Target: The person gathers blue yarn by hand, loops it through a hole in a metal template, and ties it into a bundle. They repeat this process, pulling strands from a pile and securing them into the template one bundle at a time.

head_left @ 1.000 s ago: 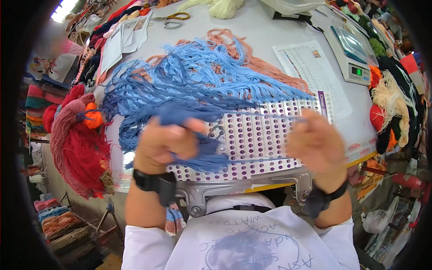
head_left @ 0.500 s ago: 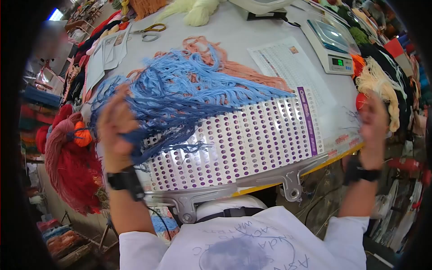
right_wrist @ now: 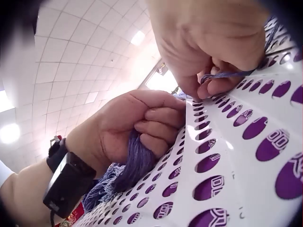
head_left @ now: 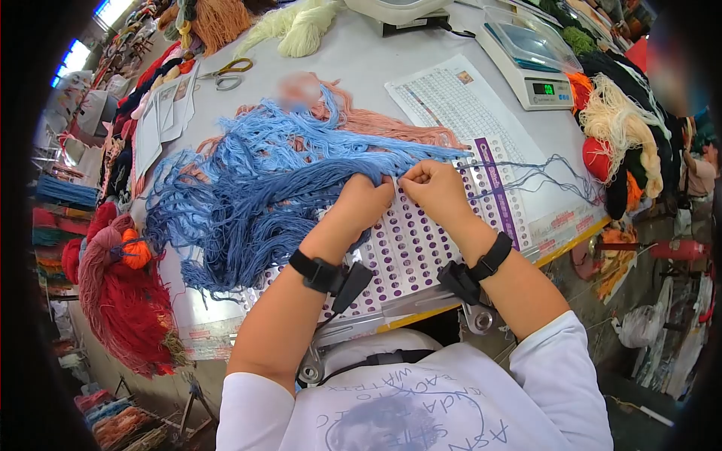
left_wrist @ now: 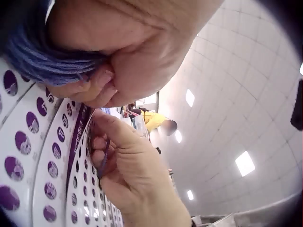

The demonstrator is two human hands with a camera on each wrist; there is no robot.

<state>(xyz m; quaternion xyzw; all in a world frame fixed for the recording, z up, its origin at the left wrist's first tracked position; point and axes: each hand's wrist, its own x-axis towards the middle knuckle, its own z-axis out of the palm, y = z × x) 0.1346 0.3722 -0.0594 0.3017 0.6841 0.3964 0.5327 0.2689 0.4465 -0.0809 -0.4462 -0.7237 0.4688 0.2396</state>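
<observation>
A thick bundle of dark blue yarn lies across the lighter blue yarn. My left hand grips one end of the dark bundle, its fingers curled round it in the right wrist view. Close beside it, my right hand pinches thin blue strands between thumb and fingers. Loose tails of these strands trail to the right over the table. Under both hands lie white cards with rows of punched holes and purple dots, a purple printed strip at their right end.
Salmon yarn spreads behind the blue. A printed chart and a digital scale stand at the back right, scissors and paper sheets at the back left. Red yarn hangs over the left edge.
My hands first moved wide apart, then came together over the upper part of the cards. Dark blue yarn now stretches to my left hand, and the view has shifted slightly.
</observation>
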